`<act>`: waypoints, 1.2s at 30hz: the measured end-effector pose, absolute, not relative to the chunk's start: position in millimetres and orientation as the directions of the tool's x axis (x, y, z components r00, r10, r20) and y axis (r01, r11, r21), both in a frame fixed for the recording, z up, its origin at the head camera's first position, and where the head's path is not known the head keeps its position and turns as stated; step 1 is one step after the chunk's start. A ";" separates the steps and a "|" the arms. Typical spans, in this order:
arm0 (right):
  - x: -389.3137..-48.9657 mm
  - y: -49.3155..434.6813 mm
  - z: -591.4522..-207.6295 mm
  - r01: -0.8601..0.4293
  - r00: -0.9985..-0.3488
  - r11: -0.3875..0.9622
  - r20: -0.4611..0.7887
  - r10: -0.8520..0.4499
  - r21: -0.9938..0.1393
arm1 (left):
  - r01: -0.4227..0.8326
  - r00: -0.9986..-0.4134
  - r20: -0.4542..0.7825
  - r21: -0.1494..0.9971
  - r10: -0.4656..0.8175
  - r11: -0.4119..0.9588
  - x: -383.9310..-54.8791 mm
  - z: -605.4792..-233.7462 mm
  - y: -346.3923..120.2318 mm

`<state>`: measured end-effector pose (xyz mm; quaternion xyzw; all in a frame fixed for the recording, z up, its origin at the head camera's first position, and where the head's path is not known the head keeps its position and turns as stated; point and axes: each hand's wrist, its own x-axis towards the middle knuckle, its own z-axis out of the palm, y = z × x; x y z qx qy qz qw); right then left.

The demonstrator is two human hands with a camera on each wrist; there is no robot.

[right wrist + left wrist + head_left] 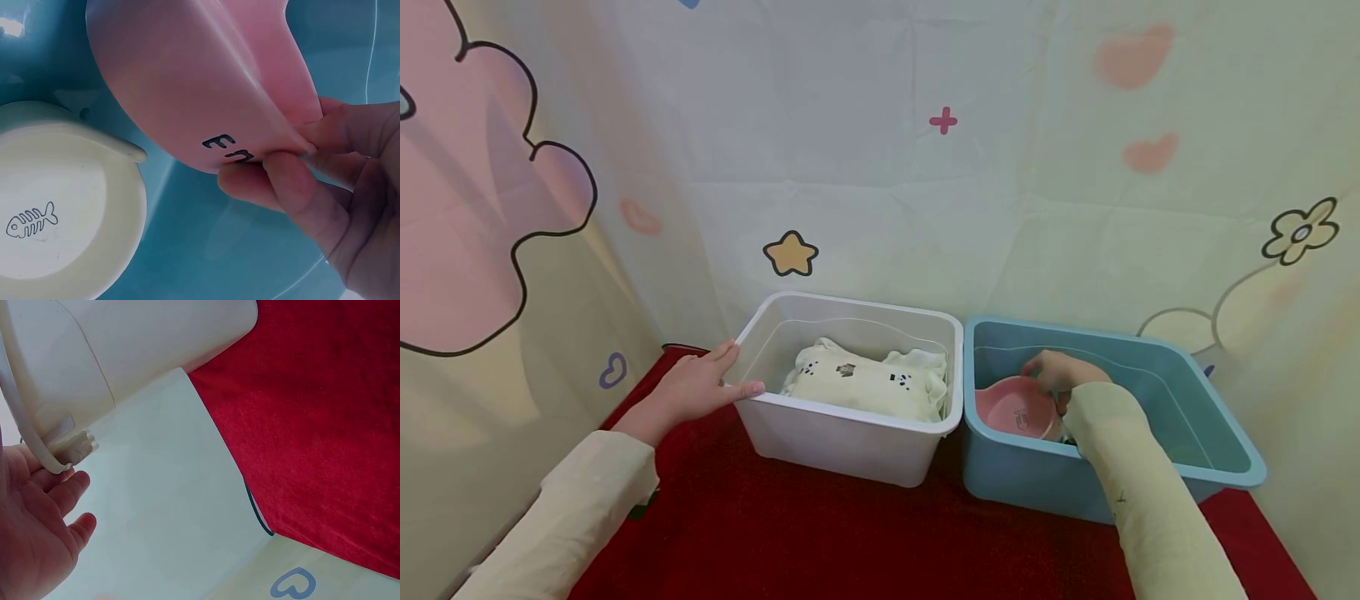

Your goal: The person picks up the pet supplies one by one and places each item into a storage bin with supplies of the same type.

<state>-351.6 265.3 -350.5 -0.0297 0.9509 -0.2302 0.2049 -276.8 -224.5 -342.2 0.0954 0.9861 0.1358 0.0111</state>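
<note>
Inside the blue bin [1120, 333], my right hand [1063, 372] pinches the rim of a pink bowl [1017, 408]. The right wrist view shows the thumb and fingers on the edge of the pink bowl [169, 81], beside dark lettering. Below it in that view lies a cream bowl [125, 231] with a fish-bone drawing. My left hand [696, 385] rests on the left rim of the white bin [850, 442], its fingers and thumb spread along the corner. A cream cloth item [865, 379] with small printed animals lies in the white bin.
Both bins stand side by side on a red cloth [850, 533]. Close behind them hangs a pale printed curtain [865, 233], which also runs along both sides.
</note>
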 end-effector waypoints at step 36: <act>-353.9 265.5 -354.6 -0.051 -0.891 0.918 -0.397 -0.220 -0.393 | 0.176 -0.983 -0.002 0.278 0.184 0.944 -278.8 -344.5 -225.6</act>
